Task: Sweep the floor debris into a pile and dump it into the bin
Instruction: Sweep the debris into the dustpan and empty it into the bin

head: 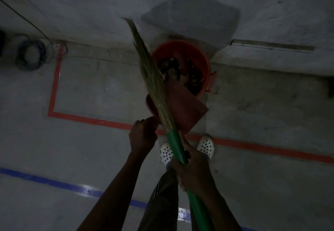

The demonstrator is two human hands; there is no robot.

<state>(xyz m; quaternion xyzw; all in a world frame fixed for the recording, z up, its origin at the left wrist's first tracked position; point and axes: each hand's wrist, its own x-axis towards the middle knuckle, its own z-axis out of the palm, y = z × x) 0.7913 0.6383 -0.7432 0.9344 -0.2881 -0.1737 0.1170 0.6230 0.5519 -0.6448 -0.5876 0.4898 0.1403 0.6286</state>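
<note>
A red bin [202, 57] stands on the concrete floor by the wall, with dark leaf debris [182, 71] inside. A red dustpan [186, 107] is tilted with its front edge over the bin's near rim. My left hand [143, 134] grips the dustpan at its near left end. My right hand [193, 165] holds the green handle of a straw broom [153, 75]. The broom's bristles slant up and to the left across the dustpan and the bin's left rim.
Red tape [54, 86] marks a rectangle on the floor around the bin, and blue tape [45, 181] runs nearer to me. A coil of cable [30, 55] lies at the far left by the wall. My feet in white perforated clogs [167, 153] stand on the red line.
</note>
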